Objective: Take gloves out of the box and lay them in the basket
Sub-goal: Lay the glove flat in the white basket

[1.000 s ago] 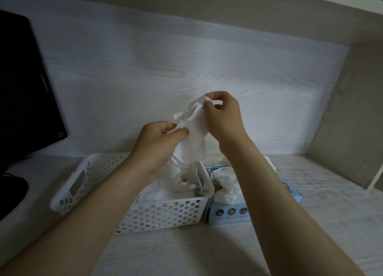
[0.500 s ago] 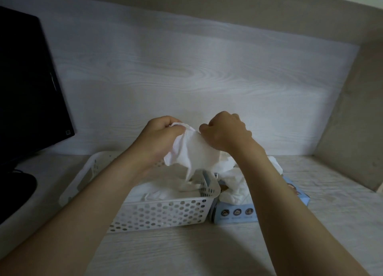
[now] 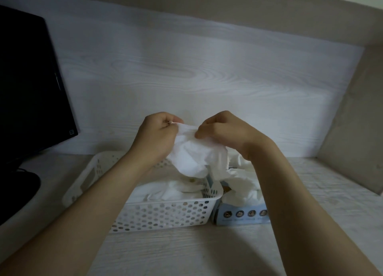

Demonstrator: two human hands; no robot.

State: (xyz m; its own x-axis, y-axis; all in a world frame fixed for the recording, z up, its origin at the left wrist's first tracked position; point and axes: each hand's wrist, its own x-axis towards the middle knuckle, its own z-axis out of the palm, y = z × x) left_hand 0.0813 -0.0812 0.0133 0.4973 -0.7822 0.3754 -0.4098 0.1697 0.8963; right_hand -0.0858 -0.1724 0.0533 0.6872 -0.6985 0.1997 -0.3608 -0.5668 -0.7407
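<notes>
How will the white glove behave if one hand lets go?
Probably floppy: the glove sags in crumpled folds between the left hand and right hand. Likely very light, since pinches alone carry it. It should drape rather than roll, like the gloves bunched in the basket.

Monitor (image 3: 31, 89) left; basket (image 3: 165, 213), box (image 3: 242, 214) ahead.

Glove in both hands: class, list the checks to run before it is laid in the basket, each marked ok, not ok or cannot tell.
1. Both hands hold the glove: left hand and right hand pinch its top edge. Ok.
2. Glove smoothed out: crumpled. Not ok.
3. Glove over the basket: hangs over its right end. Ok.
4. Glove clear of the box: lower end overlaps it in view. Cannot tell.
5. Space in basket: left arm hides much. Cannot tell.
</notes>
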